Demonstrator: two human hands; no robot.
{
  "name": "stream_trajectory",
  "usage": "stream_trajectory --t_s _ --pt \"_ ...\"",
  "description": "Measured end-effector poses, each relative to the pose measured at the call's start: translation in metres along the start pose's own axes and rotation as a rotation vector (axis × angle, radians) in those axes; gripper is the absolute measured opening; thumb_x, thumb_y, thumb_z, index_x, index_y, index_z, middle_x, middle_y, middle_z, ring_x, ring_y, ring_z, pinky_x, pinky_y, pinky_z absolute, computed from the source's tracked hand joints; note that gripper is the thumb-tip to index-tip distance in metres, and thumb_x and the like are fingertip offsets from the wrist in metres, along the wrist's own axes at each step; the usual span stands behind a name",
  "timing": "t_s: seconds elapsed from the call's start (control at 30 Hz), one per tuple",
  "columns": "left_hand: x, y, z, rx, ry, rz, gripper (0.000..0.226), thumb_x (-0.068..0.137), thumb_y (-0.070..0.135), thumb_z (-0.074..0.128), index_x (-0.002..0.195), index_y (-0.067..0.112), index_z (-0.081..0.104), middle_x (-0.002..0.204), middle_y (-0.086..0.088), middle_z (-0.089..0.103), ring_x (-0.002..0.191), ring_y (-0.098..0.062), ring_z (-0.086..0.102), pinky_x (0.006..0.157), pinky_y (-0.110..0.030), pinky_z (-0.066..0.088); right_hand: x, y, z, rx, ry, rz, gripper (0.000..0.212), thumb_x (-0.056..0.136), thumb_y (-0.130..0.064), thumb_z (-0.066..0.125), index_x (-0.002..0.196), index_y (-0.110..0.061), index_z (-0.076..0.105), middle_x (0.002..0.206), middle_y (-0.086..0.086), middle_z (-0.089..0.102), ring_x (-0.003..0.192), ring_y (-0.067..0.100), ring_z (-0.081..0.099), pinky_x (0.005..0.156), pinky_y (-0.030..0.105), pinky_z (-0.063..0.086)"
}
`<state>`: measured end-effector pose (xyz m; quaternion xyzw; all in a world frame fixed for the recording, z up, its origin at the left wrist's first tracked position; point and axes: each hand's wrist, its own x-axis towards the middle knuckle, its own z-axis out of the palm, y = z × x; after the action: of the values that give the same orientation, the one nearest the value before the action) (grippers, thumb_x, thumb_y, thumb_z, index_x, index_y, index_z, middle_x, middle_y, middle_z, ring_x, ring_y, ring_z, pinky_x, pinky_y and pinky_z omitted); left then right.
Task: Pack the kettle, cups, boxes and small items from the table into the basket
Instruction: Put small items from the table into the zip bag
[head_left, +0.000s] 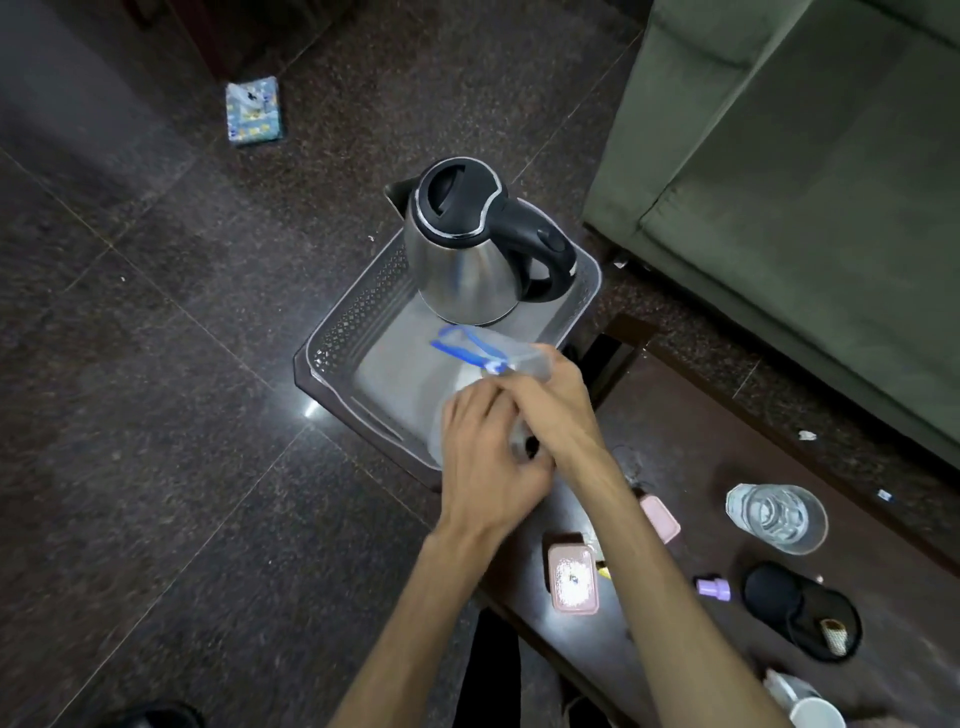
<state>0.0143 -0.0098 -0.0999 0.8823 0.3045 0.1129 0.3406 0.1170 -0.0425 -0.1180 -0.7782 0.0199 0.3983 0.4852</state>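
A steel kettle (467, 249) with a black lid and handle stands upright in the far end of the clear plastic basket (358, 312). Both hands meet over the basket's near right corner. My left hand (488, 457) and my right hand (545, 395) together grip a blurred clear plastic container with a blue rim (467, 345), held tilted above the basket floor. On the dark table (675, 467) lie a pink box (573, 579), a second pink box (661, 518), a purple cap (714, 588), a glass (776, 517) and a white cup (810, 706).
The basket rests on a dark stool beside the table. A black oval case (802, 610) lies on the table's right. A green sofa (779, 182) fills the right. A blue patterned packet (254, 110) lies on the granite floor at far left.
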Motion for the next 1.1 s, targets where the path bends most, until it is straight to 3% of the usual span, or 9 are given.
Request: stream_trajectory --t_s 0.13,0.23,0.37,0.53,0.7,0.83,0.9,1.0,1.1 --pt "-0.024 0.017 -0.006 -0.274 0.247 0.087 0.016 0.081 0.002 0.071 0.097 0.006 0.070 0.099 -0.001 0.070 0.095 -0.020 0.068 0.086 -0.038 0.054 -0.012 0.011 -0.039 0.083 0.052 -0.082 0.027 0.076 -0.020 0.055 0.084 -0.032 0.078 0.068 -0.012 0.075 0.066 0.004 0.070 0.061 0.024 0.057" --pt "-0.019 0.028 -0.015 -0.223 0.368 0.064 0.030 0.080 0.005 0.069 0.110 0.007 0.069 0.112 -0.003 0.064 0.106 -0.019 0.064 0.092 -0.036 0.054 -0.028 0.025 -0.073 0.065 0.096 -0.052 0.037 0.092 -0.010 0.046 0.067 -0.024 0.069 0.062 -0.016 0.069 0.067 0.003 0.065 0.059 0.016 0.052" --pt "0.003 0.042 -0.024 -0.076 -0.009 0.176 0.053 0.079 0.016 0.073 0.132 0.016 0.068 0.135 0.001 0.063 0.129 -0.018 0.059 0.112 -0.039 0.045 -0.057 0.041 -0.121 0.103 -0.066 -0.055 0.037 0.074 -0.035 0.051 0.066 -0.002 0.067 0.055 0.001 0.058 0.049 0.005 0.052 0.048 0.018 0.042" --pt "-0.007 0.066 -0.012 -0.177 -0.481 0.198 0.019 0.085 0.021 0.073 0.103 0.023 0.080 0.098 0.015 0.075 0.092 -0.011 0.072 0.082 -0.037 0.059 -0.079 0.072 -0.176 0.108 -0.140 0.030 0.025 0.089 -0.034 0.050 0.069 -0.023 0.060 0.062 -0.010 0.058 0.060 0.005 0.053 0.054 0.021 0.041" --pt "-0.048 0.087 0.006 -0.189 -0.634 0.303 0.044 0.076 0.033 0.086 0.117 0.031 0.071 0.113 0.016 0.069 0.099 -0.016 0.070 0.079 -0.029 0.058 -0.115 0.107 -0.219 0.151 -0.149 0.157 0.049 0.106 -0.013 0.036 0.065 -0.018 0.063 0.060 -0.003 0.059 0.057 0.008 0.054 0.059 0.027 0.039" --pt "-0.085 0.103 0.027 -0.217 -0.636 0.234 0.015 0.083 0.022 0.078 0.097 0.027 0.076 0.093 0.012 0.075 0.084 -0.012 0.074 0.073 -0.037 0.060 -0.142 0.130 -0.250 0.194 -0.230 0.178 0.024 0.103 -0.015 0.044 0.088 -0.009 0.062 0.079 0.012 0.058 0.067 0.013 0.057 0.062 0.019 0.048" --pt "-0.099 0.115 0.036 -0.229 -0.551 0.123 0.008 0.088 0.019 0.072 0.089 0.025 0.077 0.080 0.012 0.074 0.072 0.000 0.068 0.066 -0.028 0.055 -0.154 0.138 -0.266 0.223 -0.275 0.140 0.020 0.093 -0.022 0.061 0.077 -0.022 0.072 0.078 -0.007 0.068 0.069 0.003 0.064 0.060 0.010 0.047" --pt "-0.107 0.136 0.041 -0.288 -0.425 -0.007 0.008 0.090 0.019 0.070 0.088 0.020 0.078 0.074 0.002 0.073 0.068 -0.005 0.061 0.062 -0.025 0.048 -0.165 0.150 -0.285 0.108 -0.088 0.091 0.013 0.080 -0.027 0.083 0.089 -0.028 0.074 0.077 -0.019 0.070 0.076 0.005 0.066 0.068 0.016 0.051" --pt "-0.109 0.162 0.039 -0.309 -0.348 -0.009 0.012 0.093 0.009 0.071 0.088 0.018 0.077 0.073 -0.004 0.070 0.066 -0.007 0.057 0.061 -0.019 0.045 -0.180 0.149 -0.297 -0.060 0.440 -0.090 0.035 0.072 -0.033 0.082 0.105 -0.027 0.070 0.100 -0.005 0.071 0.087 0.008 0.066 0.072 0.016 0.053"
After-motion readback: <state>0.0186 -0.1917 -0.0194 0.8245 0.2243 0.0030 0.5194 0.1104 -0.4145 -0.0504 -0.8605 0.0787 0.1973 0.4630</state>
